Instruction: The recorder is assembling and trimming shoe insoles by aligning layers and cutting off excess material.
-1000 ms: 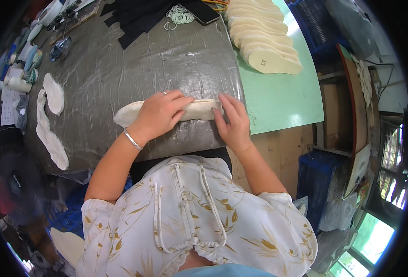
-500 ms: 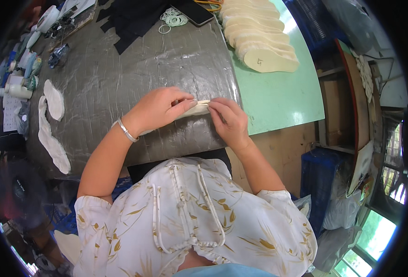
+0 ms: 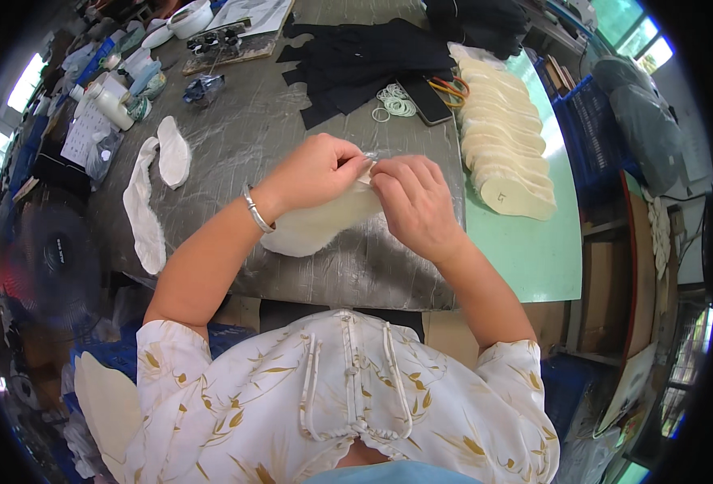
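A cream-white, insole-shaped piece with a fuzzy pile edge (image 3: 316,230) is in both hands over the near part of the table, its broad end toward the lower left and its other end up between the fingers. Whether its broad end rests on the surface or hangs just above it, I cannot tell. The left hand (image 3: 320,168) pinches the upper right end of the piece between thumb and forefinger, the wrist above it circled by a silver metal bangle (image 3: 256,210). The right hand (image 3: 417,202) grips the same end with curled fingers, its fingertips close beside the left ones; its thumb is mostly hidden.

The table (image 3: 235,149) has a dark grey, wrinkled, shiny covering. To the left of the hands lie two white fleecy strips, a short rounded one (image 3: 173,153) and a long narrow one (image 3: 142,214), near each other. Beyond the hands are a spread of black cut fabric (image 3: 364,64), a bunch of pale green thin rings (image 3: 395,101), a black flat phone (image 3: 426,98) and some orange loops (image 3: 453,91). To the right, a long overlapping row of cream insoles (image 3: 502,137) lies on a smooth light-green board (image 3: 534,270); the nearest insole bears a small dark mark. At the far left stand a white plastic bottle (image 3: 110,106) and, farther back, a round white tub (image 3: 189,18). A dark fan (image 3: 58,254) is beside the table's left edge. The person wears a white shirt with a mustard leaf print (image 3: 348,403).
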